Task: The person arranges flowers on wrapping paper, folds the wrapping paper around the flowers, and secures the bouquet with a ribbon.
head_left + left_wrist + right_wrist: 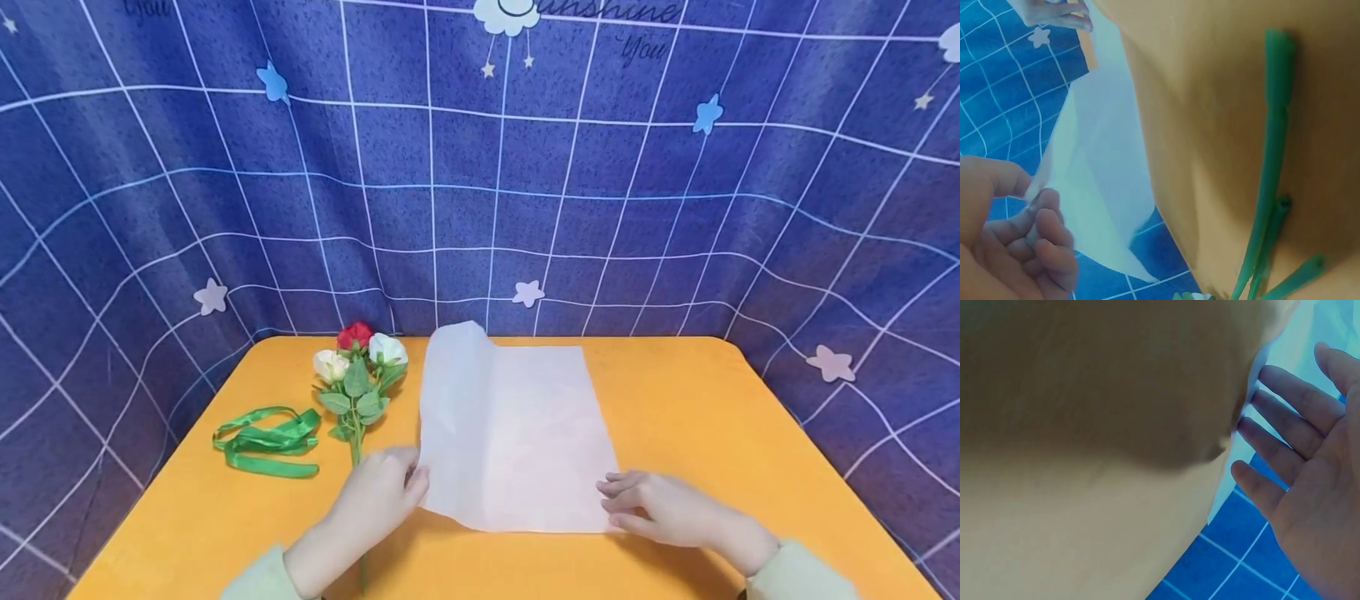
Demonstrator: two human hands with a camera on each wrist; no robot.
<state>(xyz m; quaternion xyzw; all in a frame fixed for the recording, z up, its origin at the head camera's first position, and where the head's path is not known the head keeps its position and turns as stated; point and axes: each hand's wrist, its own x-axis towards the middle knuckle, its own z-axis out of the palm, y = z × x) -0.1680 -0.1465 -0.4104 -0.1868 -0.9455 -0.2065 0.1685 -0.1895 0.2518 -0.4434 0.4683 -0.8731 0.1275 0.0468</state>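
Hands apart. Left hand (382,487) pinches white sheet (547,442) at eight o'clock; right hand (660,508), fingers extended, touches four o'clock edge. Roses (354,336) at ten o'clock.

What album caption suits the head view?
Left hand pinches the raised edge of a pale sheet; right hand at its near right corner; flowers and green ribbon alongside.

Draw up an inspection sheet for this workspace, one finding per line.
Surface: orange table, shadows beneath both hands.
Job's things: white sheet, its left side raised and curved.
Clutter: only flowers, one red and two pale, left of the sheet, and a loose green ribbon farther left.
Hands: left hand pinches the sheet's left edge; right hand has its fingers outstretched at the right edge.
Cables: nothing seen.
Surroundings: blue fabric with grid lines and stars.
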